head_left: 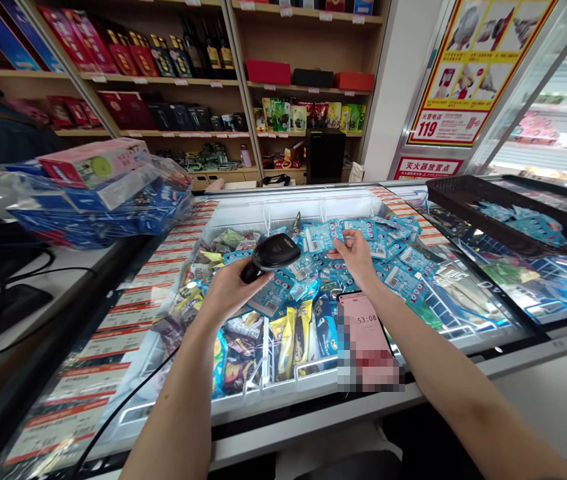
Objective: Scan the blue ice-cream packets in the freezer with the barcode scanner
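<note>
My left hand (236, 290) is wrapped round the handle of a black barcode scanner (277, 251), whose head points to the right. A cable trails down and left past my left forearm. Between the fingertips of my right hand (354, 253) is the edge of a light-blue packet (321, 235) with a barcode on it. Several more blue packets (406, 273) are spread over the freezer's glass top around my hands. Below my right wrist lies a phone (366, 333) with a pink screen showing a timer; part of it is blurred out.
Ice creams (291, 333) show through the freezer lid. A dark basket (503, 213) with blue packets stands at the right. Boxes in plastic wrap (93, 193) are piled at the left, beside price labels (158, 267). Behind are stocked shelves (308, 83), and a person (6, 127) at far left.
</note>
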Demonstrator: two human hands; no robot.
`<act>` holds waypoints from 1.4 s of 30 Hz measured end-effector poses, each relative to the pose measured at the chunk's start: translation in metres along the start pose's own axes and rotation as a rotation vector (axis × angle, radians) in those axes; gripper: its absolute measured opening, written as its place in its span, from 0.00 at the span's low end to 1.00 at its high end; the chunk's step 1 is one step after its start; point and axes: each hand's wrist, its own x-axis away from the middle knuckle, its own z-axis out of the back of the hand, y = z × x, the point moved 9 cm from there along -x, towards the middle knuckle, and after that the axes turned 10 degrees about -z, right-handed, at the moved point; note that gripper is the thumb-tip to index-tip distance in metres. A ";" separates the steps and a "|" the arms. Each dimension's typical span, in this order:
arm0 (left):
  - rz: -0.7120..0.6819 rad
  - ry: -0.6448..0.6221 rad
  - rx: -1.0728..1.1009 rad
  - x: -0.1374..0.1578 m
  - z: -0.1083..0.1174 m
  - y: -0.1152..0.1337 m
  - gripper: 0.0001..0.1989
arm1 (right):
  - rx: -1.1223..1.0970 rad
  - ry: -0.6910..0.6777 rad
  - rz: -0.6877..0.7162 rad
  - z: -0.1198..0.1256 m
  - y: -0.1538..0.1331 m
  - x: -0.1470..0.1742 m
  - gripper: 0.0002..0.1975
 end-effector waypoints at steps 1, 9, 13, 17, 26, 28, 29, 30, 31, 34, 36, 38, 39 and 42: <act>0.019 0.029 -0.008 0.000 0.004 -0.003 0.25 | -0.004 0.020 0.006 0.004 0.000 -0.002 0.25; 0.064 0.134 -0.029 0.002 0.016 -0.014 0.22 | 0.078 0.090 -0.016 0.023 0.010 -0.013 0.24; 0.059 0.120 -0.036 0.002 0.014 -0.017 0.22 | 0.055 0.089 -0.041 0.025 0.016 -0.018 0.18; 0.075 0.135 -0.029 0.002 0.016 -0.023 0.22 | 0.083 0.061 -0.054 0.022 0.015 -0.018 0.20; 0.121 0.164 -0.046 0.005 0.023 -0.032 0.25 | 0.651 0.197 0.126 0.024 -0.019 -0.001 0.16; 0.117 0.157 -0.040 0.005 0.023 -0.032 0.25 | 0.737 0.197 0.228 0.011 -0.031 0.007 0.15; 0.114 0.154 -0.037 0.005 0.024 -0.031 0.25 | 0.772 0.155 0.274 -0.001 -0.035 0.012 0.14; 0.113 0.153 -0.035 0.006 0.024 -0.031 0.26 | 0.813 0.083 0.323 -0.015 -0.038 0.017 0.14; 0.114 0.153 -0.033 0.006 0.024 -0.031 0.26 | 0.866 -0.012 0.380 -0.033 -0.038 0.023 0.14; 0.124 0.157 -0.029 0.007 0.026 -0.031 0.27 | 1.080 -0.385 0.495 -0.085 -0.023 0.046 0.14; 0.132 0.158 -0.030 0.007 0.027 -0.031 0.27 | 1.204 -0.483 0.514 -0.099 -0.011 0.055 0.14; 0.135 0.158 -0.032 0.007 0.028 -0.032 0.26 | 1.279 -0.456 0.527 -0.101 -0.006 0.055 0.14; 0.136 0.159 -0.035 0.007 0.028 -0.032 0.26 | 1.301 -0.423 0.531 -0.099 -0.005 0.054 0.14; 0.138 0.165 -0.042 0.008 0.029 -0.033 0.25 | 1.331 -0.344 0.519 -0.091 -0.004 0.046 0.14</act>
